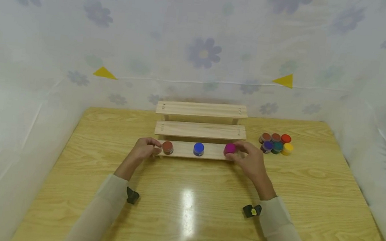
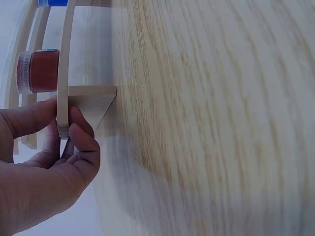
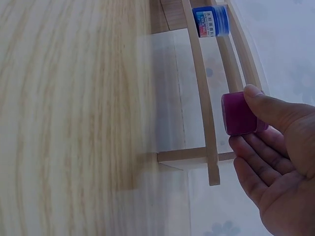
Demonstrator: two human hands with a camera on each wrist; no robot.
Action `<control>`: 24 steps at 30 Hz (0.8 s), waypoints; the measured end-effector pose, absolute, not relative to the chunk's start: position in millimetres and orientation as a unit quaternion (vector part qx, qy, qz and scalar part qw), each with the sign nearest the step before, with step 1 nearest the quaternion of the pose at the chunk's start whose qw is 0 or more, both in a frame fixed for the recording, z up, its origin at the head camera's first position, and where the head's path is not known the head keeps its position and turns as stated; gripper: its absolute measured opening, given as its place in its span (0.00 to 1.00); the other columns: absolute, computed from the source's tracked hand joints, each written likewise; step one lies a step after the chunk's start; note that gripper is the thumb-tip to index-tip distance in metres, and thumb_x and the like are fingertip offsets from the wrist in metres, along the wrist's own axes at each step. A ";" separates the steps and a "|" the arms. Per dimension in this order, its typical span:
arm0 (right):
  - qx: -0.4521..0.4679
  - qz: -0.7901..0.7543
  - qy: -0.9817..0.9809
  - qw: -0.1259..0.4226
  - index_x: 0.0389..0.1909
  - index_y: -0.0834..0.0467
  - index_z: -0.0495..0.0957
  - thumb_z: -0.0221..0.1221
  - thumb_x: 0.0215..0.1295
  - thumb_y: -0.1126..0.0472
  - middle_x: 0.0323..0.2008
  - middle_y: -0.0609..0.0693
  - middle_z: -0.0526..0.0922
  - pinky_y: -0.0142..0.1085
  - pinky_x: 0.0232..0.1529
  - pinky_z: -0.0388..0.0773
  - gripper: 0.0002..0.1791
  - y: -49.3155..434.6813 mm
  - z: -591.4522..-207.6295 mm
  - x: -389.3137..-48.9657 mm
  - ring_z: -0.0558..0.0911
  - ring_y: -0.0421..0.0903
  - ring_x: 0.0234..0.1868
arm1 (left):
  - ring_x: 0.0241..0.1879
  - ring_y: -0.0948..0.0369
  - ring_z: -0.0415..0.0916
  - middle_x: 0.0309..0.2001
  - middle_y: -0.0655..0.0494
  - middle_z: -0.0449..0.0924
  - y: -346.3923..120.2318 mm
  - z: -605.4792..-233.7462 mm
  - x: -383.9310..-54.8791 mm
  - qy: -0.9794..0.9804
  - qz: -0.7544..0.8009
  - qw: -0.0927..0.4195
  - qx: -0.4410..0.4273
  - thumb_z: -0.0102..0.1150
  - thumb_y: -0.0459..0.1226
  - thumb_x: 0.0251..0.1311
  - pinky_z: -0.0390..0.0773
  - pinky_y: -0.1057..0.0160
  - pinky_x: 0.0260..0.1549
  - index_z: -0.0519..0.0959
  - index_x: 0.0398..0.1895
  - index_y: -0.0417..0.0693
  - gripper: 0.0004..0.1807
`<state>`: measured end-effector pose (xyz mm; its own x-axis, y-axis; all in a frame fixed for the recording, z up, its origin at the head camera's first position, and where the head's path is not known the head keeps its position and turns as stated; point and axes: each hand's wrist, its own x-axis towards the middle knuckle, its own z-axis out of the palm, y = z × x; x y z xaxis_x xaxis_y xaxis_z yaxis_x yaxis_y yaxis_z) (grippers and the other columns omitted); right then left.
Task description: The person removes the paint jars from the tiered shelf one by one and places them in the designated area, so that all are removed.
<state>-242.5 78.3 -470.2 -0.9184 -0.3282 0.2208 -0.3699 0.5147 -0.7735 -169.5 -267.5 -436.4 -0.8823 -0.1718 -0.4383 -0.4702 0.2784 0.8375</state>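
Pinching what they partly hide, left grip (image 1: 145,149) holds lowest shelf (image 1: 183,149), right grip (image 1: 251,163) magenta jar (image 3: 239,114).

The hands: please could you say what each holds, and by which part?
Right hand: magenta jar, by its sides. Left hand: front shelf, by its left end.

Soft light leaves white glare on the desk (image 1: 219,202) and faint shadows; wrist views look dimmer, bluish, the shelf (image 3: 209,142) bowed.
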 end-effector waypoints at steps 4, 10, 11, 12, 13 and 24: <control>0.196 0.455 -0.868 0.017 0.49 0.60 0.79 0.71 0.51 0.56 0.46 0.59 0.83 0.53 0.52 0.74 0.24 81.8 -468.1 -243.8 0.81 0.56 0.48 | 0.30 0.56 0.70 0.29 0.54 0.69 -274.3 -451.9 -175.4 0.785 0.569 0.130 -0.209 0.57 0.29 0.60 0.75 0.55 0.38 0.75 0.46 0.33 0.12; 0.176 0.466 -0.867 -0.003 0.49 0.58 0.79 0.70 0.52 0.54 0.47 0.58 0.82 0.55 0.54 0.72 0.24 86.8 -462.1 -244.3 0.79 0.56 0.50 | 0.29 0.58 0.70 0.30 0.55 0.68 -277.1 -461.5 -177.2 0.792 0.563 0.121 -0.205 0.58 0.31 0.60 0.75 0.59 0.34 0.76 0.45 0.36 0.12; 0.171 0.469 -0.866 -0.005 0.49 0.58 0.79 0.70 0.51 0.54 0.47 0.57 0.82 0.55 0.54 0.72 0.24 87.7 -461.2 -244.4 0.79 0.57 0.50 | 0.29 0.58 0.70 0.30 0.55 0.68 -277.1 -461.6 -177.0 0.792 0.562 0.121 -0.204 0.58 0.31 0.60 0.75 0.60 0.34 0.76 0.46 0.36 0.12; 0.166 0.470 -0.867 -0.007 0.50 0.58 0.79 0.70 0.52 0.53 0.47 0.57 0.82 0.55 0.55 0.71 0.25 88.7 -460.5 -244.4 0.79 0.57 0.50 | 0.29 0.58 0.69 0.29 0.55 0.68 -277.0 -461.5 -176.9 0.792 0.562 0.120 -0.205 0.58 0.31 0.60 0.75 0.60 0.33 0.76 0.46 0.36 0.12; 0.162 0.470 -0.868 -0.008 0.50 0.58 0.79 0.70 0.51 0.52 0.46 0.57 0.82 0.55 0.55 0.71 0.25 89.8 -460.1 -244.5 0.79 0.57 0.51 | 0.29 0.58 0.69 0.29 0.55 0.68 -277.0 -461.4 -176.9 0.792 0.562 0.119 -0.205 0.58 0.31 0.60 0.74 0.60 0.33 0.76 0.46 0.35 0.12; 0.149 0.456 -0.876 0.036 0.50 0.59 0.79 0.69 0.53 0.51 0.45 0.57 0.83 0.53 0.50 0.75 0.25 111.9 -464.0 -248.0 0.81 0.58 0.48 | 0.29 0.58 0.69 0.28 0.56 0.68 -277.2 -463.3 -178.2 0.797 0.555 0.119 -0.207 0.59 0.31 0.59 0.74 0.62 0.32 0.76 0.46 0.35 0.12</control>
